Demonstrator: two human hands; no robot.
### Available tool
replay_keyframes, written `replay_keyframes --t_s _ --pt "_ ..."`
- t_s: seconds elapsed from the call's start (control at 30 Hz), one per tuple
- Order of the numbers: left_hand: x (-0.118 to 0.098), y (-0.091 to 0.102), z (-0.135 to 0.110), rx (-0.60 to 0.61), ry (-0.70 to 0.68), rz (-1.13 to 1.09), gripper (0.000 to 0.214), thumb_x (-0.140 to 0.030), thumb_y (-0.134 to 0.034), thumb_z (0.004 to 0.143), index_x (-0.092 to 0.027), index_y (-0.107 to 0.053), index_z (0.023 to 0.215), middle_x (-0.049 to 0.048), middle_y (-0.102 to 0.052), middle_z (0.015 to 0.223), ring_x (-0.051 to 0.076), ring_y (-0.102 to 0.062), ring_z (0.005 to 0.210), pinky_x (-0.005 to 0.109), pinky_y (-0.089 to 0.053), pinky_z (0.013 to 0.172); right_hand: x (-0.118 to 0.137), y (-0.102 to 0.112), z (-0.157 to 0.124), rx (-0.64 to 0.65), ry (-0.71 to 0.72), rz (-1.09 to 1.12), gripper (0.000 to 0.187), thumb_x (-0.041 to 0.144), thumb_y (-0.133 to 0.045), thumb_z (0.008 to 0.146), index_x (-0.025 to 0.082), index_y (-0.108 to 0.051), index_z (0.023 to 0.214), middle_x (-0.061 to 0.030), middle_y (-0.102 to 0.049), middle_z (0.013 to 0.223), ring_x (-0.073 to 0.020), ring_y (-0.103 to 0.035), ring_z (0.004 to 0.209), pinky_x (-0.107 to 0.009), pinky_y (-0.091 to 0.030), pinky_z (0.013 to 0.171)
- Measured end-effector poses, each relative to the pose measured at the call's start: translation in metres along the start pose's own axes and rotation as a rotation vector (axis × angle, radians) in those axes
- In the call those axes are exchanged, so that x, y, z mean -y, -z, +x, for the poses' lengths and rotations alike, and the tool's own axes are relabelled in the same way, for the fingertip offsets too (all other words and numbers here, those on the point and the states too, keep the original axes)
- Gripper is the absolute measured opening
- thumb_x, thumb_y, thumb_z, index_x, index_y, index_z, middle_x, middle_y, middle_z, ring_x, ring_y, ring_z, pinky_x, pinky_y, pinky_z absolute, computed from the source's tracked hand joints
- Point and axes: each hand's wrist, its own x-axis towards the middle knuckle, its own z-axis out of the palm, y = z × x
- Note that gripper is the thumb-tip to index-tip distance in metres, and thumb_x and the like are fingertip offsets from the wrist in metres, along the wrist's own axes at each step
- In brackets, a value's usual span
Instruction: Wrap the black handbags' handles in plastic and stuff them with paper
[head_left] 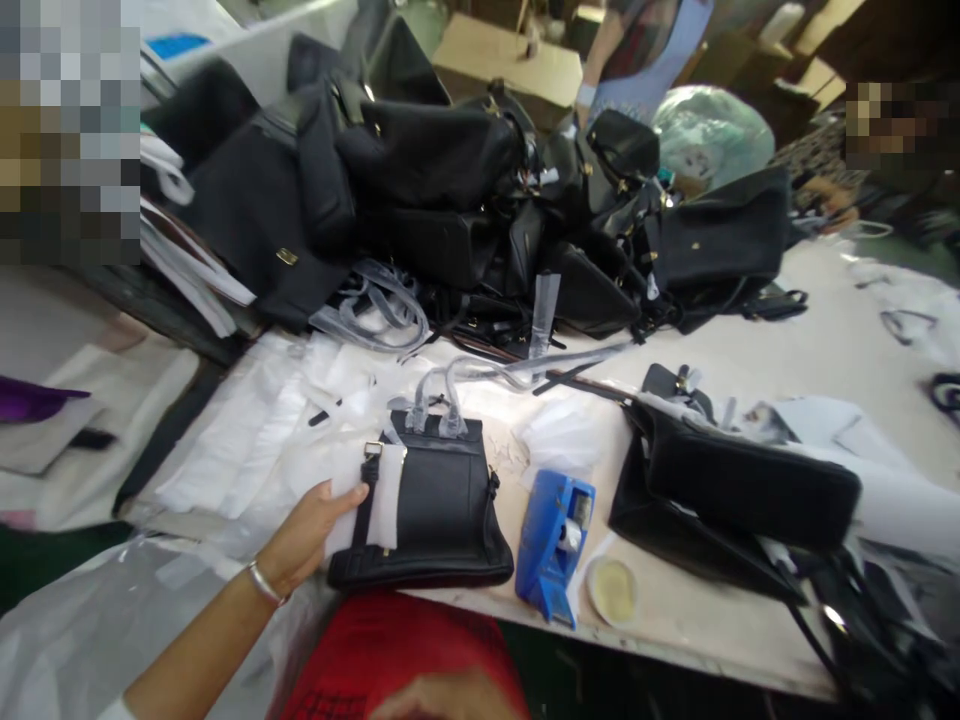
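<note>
A small black handbag [442, 495] stands at the table's front edge, its handles [450, 395] wrapped in clear plastic. Against its left side lies a white padding sheet [389, 500], partly under a black buckled strap [366, 505]. My left hand [330, 515] grips the sheet at the bag's left edge, thumb in front beside the strap and the other fingers mostly hidden. Low in the picture, a blurred part of my right hand [450, 695] shows in front of my red clothing; its fingers cannot be made out. Just right of the bag is a blue tape dispenser [544, 545].
Black bags [442, 160] are heaped along the back of the table [757, 365]. Another black bag [750, 480] lies at the right. A round yellowish tape roll [612, 590] sits by the front edge. White sheets [232, 440] cover the left side. A person [645, 60] is behind.
</note>
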Motion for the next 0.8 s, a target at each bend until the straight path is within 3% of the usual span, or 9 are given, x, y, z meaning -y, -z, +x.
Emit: replay_keyframes --t_s 0.2,0.27,0.33,0.47,0.6,0.8 --pt "-0.006 0.001 -0.007 0.098 -0.066 -0.08 0.051 -0.035 -0.073 0.075 -0.012 -0.061 0.118 0.0136 -0.072 0.106 0.031 -0.068 0.097 0.042 -0.055 0.083 0.023 0.028 0.08 -0.531 -0.028 -0.05 0.036 0.042 -0.052 0.09 0.025 -0.058 0.121 -0.0087 -0.068 0.112 -0.025 -0.063 0.103 -0.039 -0.048 0.092" --pt "-0.006 0.002 -0.01 0.121 -0.078 -0.095 0.051 -0.036 -0.074 0.074 -0.013 -0.062 0.118 0.0139 -0.073 0.104 0.031 -0.068 0.097 0.042 -0.055 0.084 0.021 0.026 0.109 -0.555 0.015 0.005 0.044 0.044 -0.055 0.087 0.024 -0.053 0.126 -0.01 -0.066 0.115 -0.0252 -0.062 0.105 -0.04 -0.047 0.092" --pt "-0.007 0.003 -0.012 0.13 -0.085 -0.109 0.051 -0.037 -0.075 0.073 -0.013 -0.063 0.117 0.014 -0.073 0.103 0.032 -0.068 0.096 0.042 -0.054 0.084 0.018 0.021 0.133 -0.499 0.059 0.079 0.048 0.044 -0.056 0.086 0.024 -0.049 0.129 -0.0093 -0.065 0.115 -0.0244 -0.062 0.104 -0.04 -0.048 0.091" --pt "-0.007 0.007 -0.012 0.123 -0.101 -0.15 0.05 -0.042 -0.071 0.076 -0.014 -0.064 0.117 0.0139 -0.073 0.105 0.031 -0.067 0.098 0.042 -0.054 0.086 0.01 0.005 0.164 -0.47 0.1 0.107 0.035 0.042 -0.049 0.089 0.022 -0.058 0.117 -0.0057 -0.067 0.109 -0.0225 -0.062 0.1 -0.037 -0.047 0.091" --pt "-0.01 0.013 -0.01 0.116 -0.121 -0.164 0.046 -0.044 -0.067 0.079 -0.015 -0.065 0.115 0.0128 -0.072 0.109 0.03 -0.065 0.103 0.04 -0.052 0.09 0.008 -0.004 0.172 -0.562 0.065 0.043 0.03 0.042 -0.047 0.09 0.021 -0.063 0.104 -0.0049 -0.068 0.103 -0.0223 -0.061 0.097 -0.033 -0.046 0.089" --pt "-0.015 0.015 -0.004 0.157 -0.126 -0.171 0.045 -0.044 -0.07 0.076 -0.018 -0.068 0.112 0.0097 -0.072 0.109 0.029 -0.065 0.103 0.036 -0.052 0.089 0.01 -0.011 0.172 -0.637 0.048 0.028 0.034 0.049 -0.045 0.09 0.022 -0.061 0.104 -0.0043 -0.067 0.1 -0.0218 -0.061 0.092 -0.031 -0.048 0.083"
